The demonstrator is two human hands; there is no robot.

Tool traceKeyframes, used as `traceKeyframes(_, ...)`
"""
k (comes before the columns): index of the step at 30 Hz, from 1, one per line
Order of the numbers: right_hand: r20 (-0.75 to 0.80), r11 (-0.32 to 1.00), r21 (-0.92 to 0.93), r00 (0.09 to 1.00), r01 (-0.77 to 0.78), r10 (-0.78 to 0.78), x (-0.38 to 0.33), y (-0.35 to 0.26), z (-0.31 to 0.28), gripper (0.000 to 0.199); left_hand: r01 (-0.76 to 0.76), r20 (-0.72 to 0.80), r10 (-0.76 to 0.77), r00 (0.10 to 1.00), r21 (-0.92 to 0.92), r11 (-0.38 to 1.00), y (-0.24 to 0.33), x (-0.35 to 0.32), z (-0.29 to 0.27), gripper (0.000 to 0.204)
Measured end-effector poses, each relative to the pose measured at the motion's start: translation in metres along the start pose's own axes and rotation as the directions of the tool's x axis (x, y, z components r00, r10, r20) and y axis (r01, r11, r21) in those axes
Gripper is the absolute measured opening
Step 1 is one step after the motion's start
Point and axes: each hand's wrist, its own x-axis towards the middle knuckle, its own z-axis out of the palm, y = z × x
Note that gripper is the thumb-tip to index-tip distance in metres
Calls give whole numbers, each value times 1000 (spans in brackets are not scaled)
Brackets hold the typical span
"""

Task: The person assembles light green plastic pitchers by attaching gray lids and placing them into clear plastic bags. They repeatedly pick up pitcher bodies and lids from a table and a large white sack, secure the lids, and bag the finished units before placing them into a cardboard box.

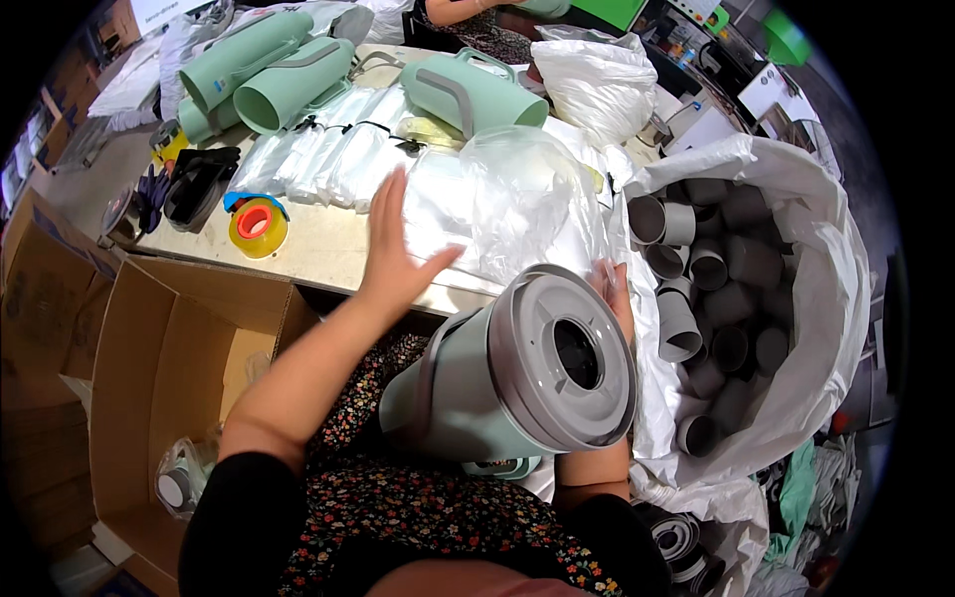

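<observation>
A pale green jug-like container (468,368) with a wide grey lid (522,358) lies tilted over my lap, the lid's dark round opening turned up toward me. My left hand (393,257) is raised over the table to the left of the lid, fingers stretched out and thumb apart, holding nothing. Beyond the lid's right side is my right hand (619,303), close to a clear plastic bag (527,189). The container covers much of that hand, so its grip is unclear. The bag lies loosely puffed up over flat white bags (438,209) on the table.
Several green jugs (293,85) lie at the table's far side. Yellow tape (259,229) sits near its left edge. An open cardboard box (149,348) stands at my left. On my right, a white sack (826,328) holds many grey cup-like parts (731,348). Another person (463,15) is at the back.
</observation>
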Motion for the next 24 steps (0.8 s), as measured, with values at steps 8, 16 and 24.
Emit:
traceKeyframes(8, -39, 948, -94, 951, 304, -308, -25, -8, -31, 24, 622, 583, -278, 763, -549, 558, 56, 69, 18, 24)
traceKeyframes(16, 24, 972, -140, 980, -190, 195, -115, 10, -95, 36, 476, 224, -421, 879, -482, 736, -13, -132, -35, 12)
traceKeyframes(24, 487, 615, -781, 724, 109, 488, -151, 163, -107, 39, 101, 275, -108, 955, 39, 994, 5, -191, -73, 43)
